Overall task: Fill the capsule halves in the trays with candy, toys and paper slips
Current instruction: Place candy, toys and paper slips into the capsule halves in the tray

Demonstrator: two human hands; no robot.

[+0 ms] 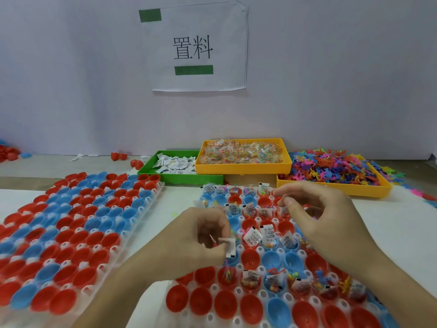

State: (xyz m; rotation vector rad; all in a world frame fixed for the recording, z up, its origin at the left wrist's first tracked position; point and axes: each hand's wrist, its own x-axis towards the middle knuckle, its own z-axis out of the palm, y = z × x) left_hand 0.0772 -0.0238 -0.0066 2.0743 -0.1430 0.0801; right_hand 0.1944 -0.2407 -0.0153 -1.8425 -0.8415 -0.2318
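Two white trays hold red and blue capsule halves. The right tray (260, 250) lies under my hands; several of its halves hold candy, toys and paper slips, others are bare. The left tray (151, 200) holds bare halves. My left hand (201, 240) pinches a white paper slip (229, 247) just above a blue half. My right hand (316, 214) hovers over the tray's upper right with thumb and forefinger close together; whether it holds anything I cannot tell.
At the back stand a green bin (179, 178) of paper slips, a yellow bin (243, 168) of candy packets and a yellow bin (335, 188) heaped with coloured plastic toys. Loose red capsule halves (120, 156) lie near the wall. A paper sign (196, 46) hangs above.
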